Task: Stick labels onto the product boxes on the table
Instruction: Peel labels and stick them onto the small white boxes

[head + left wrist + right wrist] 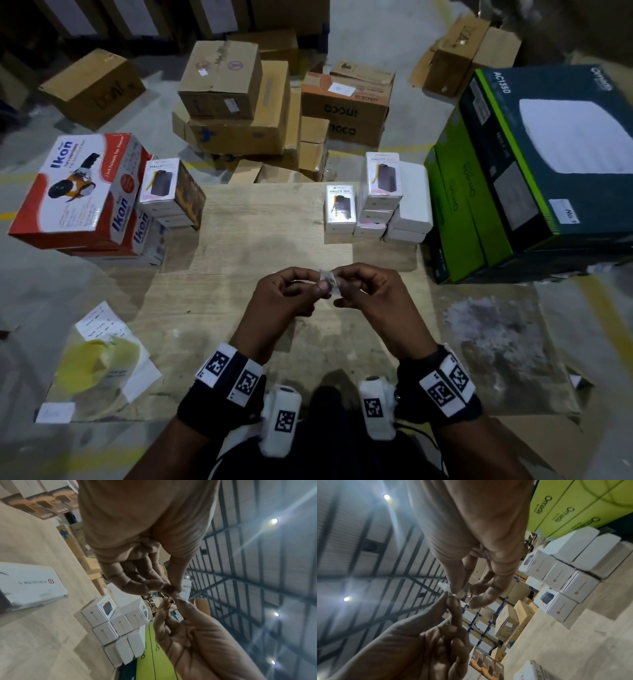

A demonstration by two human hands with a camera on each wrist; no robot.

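Your thumb and forefinger tips on each side pinch one small label point(329, 283) between them, the other fingers loosely curled away. The left hand point(287, 294) and right hand point(368, 291) meet over the table point(260, 240), raised off it, probably so you can peel the backing free. The label's sticky side cannot be told. Beyond the label, well apart, the stacked white product boxes point(376, 198) wait at the far right; another stack point(168, 195) stands far left of it. Label sheets point(102, 325) lie near-left of the label.
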